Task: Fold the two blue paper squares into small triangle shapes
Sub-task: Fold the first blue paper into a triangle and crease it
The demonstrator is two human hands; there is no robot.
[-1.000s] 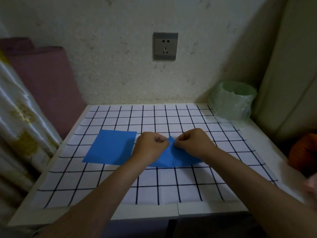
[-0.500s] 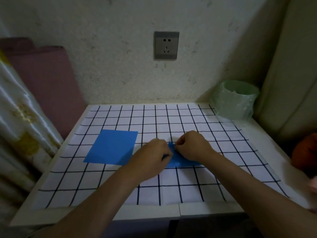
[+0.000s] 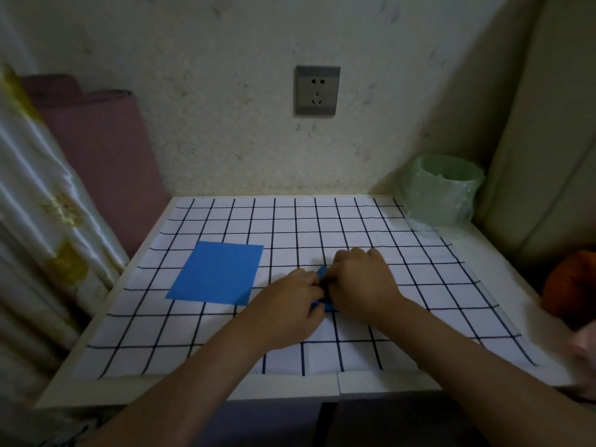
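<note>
- The first blue square [image 3: 327, 306] is being folded on the tabletop [image 3: 290, 387], straight below the wall socket [image 3: 317, 91]. Only two small blue slivers of it are showing between the hands.
- It is being pinched at its near edge by the left hand [image 3: 290, 304], fingers curled in. It is being covered by the right hand [image 3: 358, 279], knuckles up and fingers curled down over it. How many layers are lying underneath cannot be told.
- The second blue square [image 3: 217, 274] is lying flat and unfolded, below and to the left of the wall socket, just apart from the left hand.
- The step in hand is being judged a late fold on the first piece, with a crease being pressed into an already small shape. About half the task is being left undone.
- The next move is being judged to call for the edges being lined up and the crease being run flat under firm fingertip pressure, before the second blue square is reached for.
- No brand, label or writing is being shown legibly. Only pin holes are being shown on the wall socket's face, and no readable print is being seen on the green-lined bin [image 3: 442, 188], below and to the right of the wall socket.
</note>
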